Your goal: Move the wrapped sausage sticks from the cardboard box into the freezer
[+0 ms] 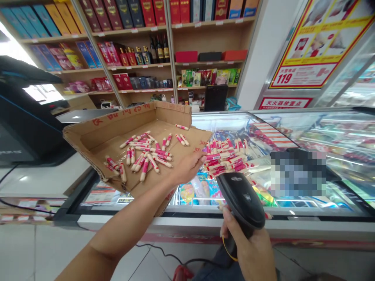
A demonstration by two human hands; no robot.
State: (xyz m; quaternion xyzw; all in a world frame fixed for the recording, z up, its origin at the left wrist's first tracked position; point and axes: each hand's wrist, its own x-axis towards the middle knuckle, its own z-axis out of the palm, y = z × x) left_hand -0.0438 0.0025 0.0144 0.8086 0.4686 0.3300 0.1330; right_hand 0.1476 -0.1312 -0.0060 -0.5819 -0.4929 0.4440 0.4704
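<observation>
My right hand (252, 246) grips a black barcode scanner (241, 199) by its handle, and the scanner's head points towards a pile of sausages. The fingers of my left hand (190, 166) are closed at the near end of one sausage (217, 156) in a pink-and-cream wrapper, at the pile's left side. The sausage pile (231, 150) lies on the glass lid of a freezer. To the left, more wrapped sausages (143, 168) lie scattered in a shallow, cut-open cardboard box (96, 136). My left forearm passes over the box's front edge.
The chest freezer (205, 220) spans the front, with packaged goods under its glass. A dark object (299, 171), partly pixelated, lies on the right. A black machine (23, 117) stands on the left counter. Shelves of boxes and bottles (134, 54) rise behind. The scanner's cable (166, 253) hangs below.
</observation>
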